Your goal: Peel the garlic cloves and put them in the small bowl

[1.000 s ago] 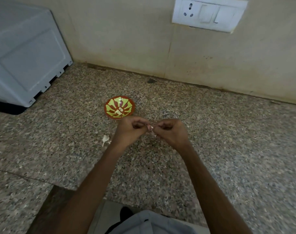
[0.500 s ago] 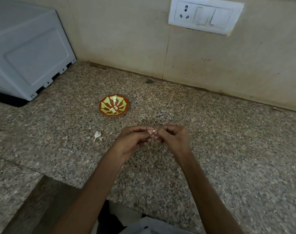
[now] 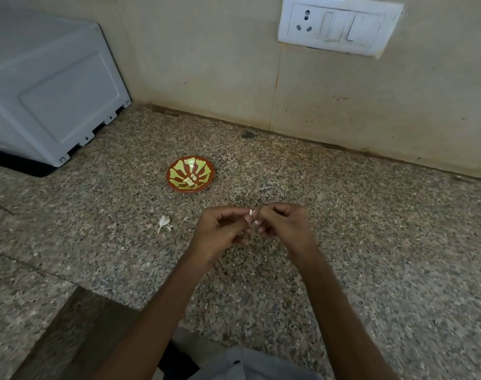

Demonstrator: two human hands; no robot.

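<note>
Over a speckled granite counter [image 3: 384,256], I see both hands meet fingertip to fingertip; the left hand [image 3: 220,233] and the right hand [image 3: 284,226] each curl thumb and forefinger round one garlic clove [image 3: 251,213], a pale sliver pinched between them; the remaining fingers of both hands are folded in beneath; beyond the left fingers and a little to their left sits the small bowl [image 3: 169,174], red-rimmed with a green pattern, pale peeled cloves [image 3: 191,181] lying in its middle; just left of the left fingers, on the counter, lie white scraps of skin [image 3: 163,223]; far beyond them a grey-white appliance [image 3: 50,91] stands to the left, and a switch plate [image 3: 339,27] hangs on the wall [image 3: 206,64] above the right fingers.
</note>
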